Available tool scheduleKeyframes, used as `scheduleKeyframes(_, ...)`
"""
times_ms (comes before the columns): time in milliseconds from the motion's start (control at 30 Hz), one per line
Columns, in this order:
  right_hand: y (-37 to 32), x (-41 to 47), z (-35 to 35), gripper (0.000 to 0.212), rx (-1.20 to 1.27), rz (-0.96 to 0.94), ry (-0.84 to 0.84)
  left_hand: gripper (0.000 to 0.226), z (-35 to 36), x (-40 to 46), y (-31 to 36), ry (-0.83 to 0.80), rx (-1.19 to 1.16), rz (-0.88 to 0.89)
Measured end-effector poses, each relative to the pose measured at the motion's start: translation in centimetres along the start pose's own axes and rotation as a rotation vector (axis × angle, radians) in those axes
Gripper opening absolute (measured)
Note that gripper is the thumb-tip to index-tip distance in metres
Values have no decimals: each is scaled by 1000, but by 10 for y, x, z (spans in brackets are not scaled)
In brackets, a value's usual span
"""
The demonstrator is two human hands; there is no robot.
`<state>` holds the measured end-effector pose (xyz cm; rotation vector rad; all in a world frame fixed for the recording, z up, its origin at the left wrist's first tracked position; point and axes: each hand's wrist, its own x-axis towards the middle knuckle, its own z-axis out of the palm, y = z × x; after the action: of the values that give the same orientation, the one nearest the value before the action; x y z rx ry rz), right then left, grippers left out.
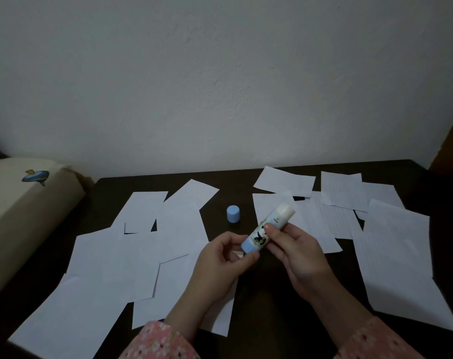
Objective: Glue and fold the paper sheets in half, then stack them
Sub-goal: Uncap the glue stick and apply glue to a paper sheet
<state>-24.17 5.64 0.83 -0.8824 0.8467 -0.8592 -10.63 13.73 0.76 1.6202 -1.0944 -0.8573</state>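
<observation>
The uncapped glue stick (pixel 265 230) is gripped over the tabletop's (pixel 246 301) middle by the right hand (pixel 295 252), its base pinched by the left hand (pixel 220 257), cap (pixel 233 214) behind; gluing a sheet (pixel 295 224) seemingly comes next, likely after twisting glue out.

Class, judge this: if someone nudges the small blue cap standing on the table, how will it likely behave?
The blue cap looks small and probably light, so it would likely slide or tip easily. Once on its round side, it may roll across the dark table.
</observation>
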Motion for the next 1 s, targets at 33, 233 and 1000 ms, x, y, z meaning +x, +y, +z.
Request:
scheduleKeyframes(33, 0, -1, 1, 66, -12, -15, 7, 20, 0, 0, -2, 49, 93, 59)
scheduleKeyframes(233, -4, -4, -1, 58, 41, -48, -19, 39, -5, -1, 6, -132, -199, -113)
scheduleKeyframes(1000, -3, -5, -2, 59, 90, -56, -51, 41, -2, 1, 5, -135, -322, -143)
